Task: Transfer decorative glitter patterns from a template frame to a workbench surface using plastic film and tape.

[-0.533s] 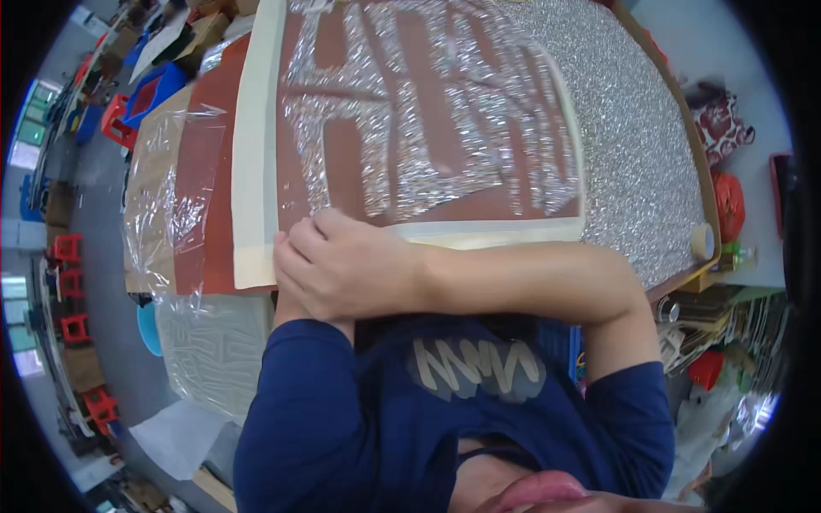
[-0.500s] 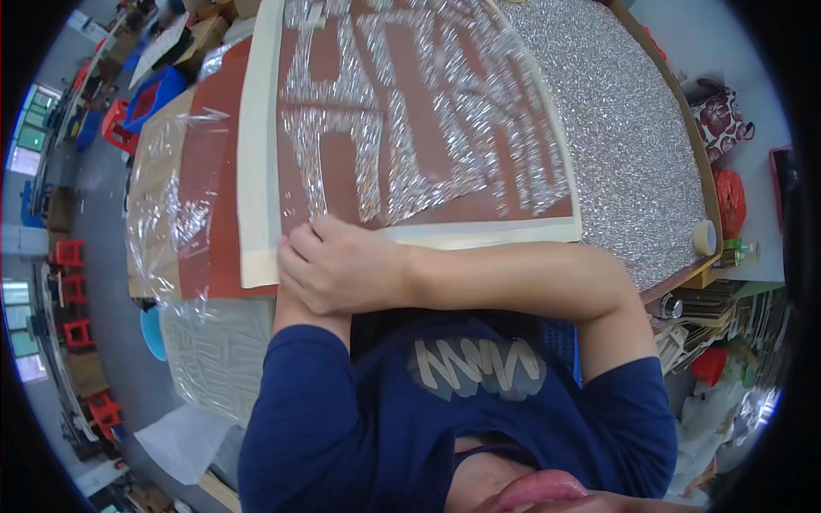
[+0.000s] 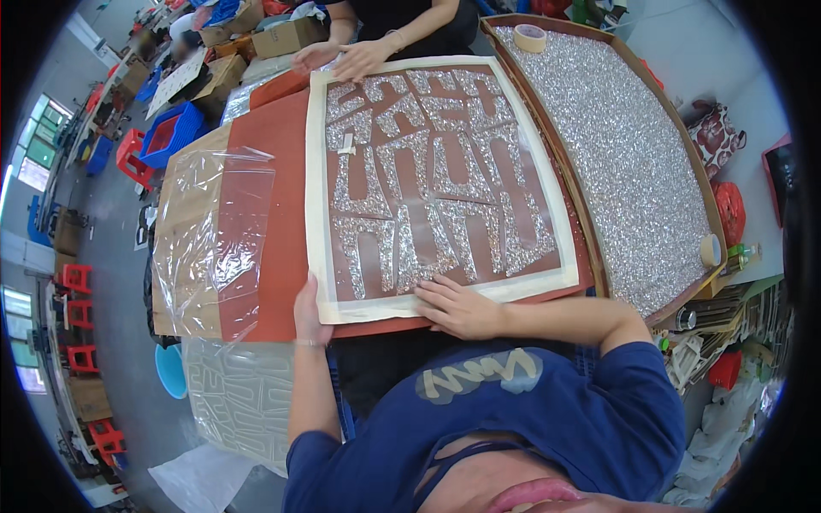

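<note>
A brown sheet (image 3: 445, 278) with silver glitter shapes (image 3: 363, 235) lies before me, bordered by cream tape (image 3: 315, 197). My left hand (image 3: 312, 312) is at the near left corner of that border, fingers stretched along its outer edge. On the near border, my right hand (image 3: 457, 308) rests with its fingers spread over the tape and the sheet's edge. Beneath the sheet is a red-brown board (image 3: 282, 227). At the far left corner are a co-worker's two hands (image 3: 363, 60), one touching the border. A small pale tab (image 3: 346, 144) sticks to the sheet.
A shallow tray of silver glitter (image 3: 620, 154) stands to the right, with tape rolls (image 3: 530, 38) at its far and near ends. Clear film (image 3: 239, 248) covers boards at left. A clear patterned sheet (image 3: 244, 385) and a blue basin (image 3: 171, 371) are at lower left.
The bordered sheet has come down from a raised, tilted position to lie flatter. My hands, together at its near left corner before, are now apart. The co-worker's hands have come into view.
</note>
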The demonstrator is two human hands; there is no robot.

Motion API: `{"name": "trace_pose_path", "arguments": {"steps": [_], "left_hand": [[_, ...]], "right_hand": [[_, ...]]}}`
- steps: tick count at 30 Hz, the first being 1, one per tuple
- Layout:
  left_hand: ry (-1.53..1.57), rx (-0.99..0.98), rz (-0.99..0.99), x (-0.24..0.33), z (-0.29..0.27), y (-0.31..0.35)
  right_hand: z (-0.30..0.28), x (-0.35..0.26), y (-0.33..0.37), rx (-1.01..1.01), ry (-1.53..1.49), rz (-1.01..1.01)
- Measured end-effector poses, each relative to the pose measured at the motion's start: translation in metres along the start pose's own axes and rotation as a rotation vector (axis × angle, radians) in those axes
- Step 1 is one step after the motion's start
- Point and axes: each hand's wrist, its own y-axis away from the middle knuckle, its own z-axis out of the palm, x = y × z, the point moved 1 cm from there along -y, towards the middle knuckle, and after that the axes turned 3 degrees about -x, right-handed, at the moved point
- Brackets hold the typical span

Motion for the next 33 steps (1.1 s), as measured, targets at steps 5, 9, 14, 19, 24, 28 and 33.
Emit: {"name": "trace_pose_path", "arguments": {"steps": [5, 9, 14, 19, 24, 28, 33], "left_hand": [[-0.016, 0.099, 0.148, -0.004, 0.005, 0.031], [0.046, 0.094, 0.229, -0.003, 0.02, 0.038], [0.03, 0.016, 0.174, -0.019, 0.015, 0.039], [-0.223, 0.234, 0.419, -0.034, 0.032, 0.033], [-0.388, 0.225, 0.536, -0.039, 0.045, 0.042], [-0.403, 0.242, 0.552, -0.05, 0.032, 0.036], [-0.744, 0.334, 0.572, -0.051, 0.023, 0.039]], "right_hand": [[0.005, -0.011, -0.032, 0.147, -0.131, 0.122], [0.01, -0.021, -0.096, 0.254, -0.392, 0.195], [0.023, -0.014, -0.132, 0.322, -0.41, 0.263], [0.045, -0.013, -0.128, 0.464, -0.594, 0.285], [0.045, -0.002, -0.132, 0.437, -0.731, 0.294], [0.054, 0.012, -0.13, 0.4, -0.815, 0.461], [0.04, 0.003, -0.135, 0.364, -0.792, 0.391]]}}
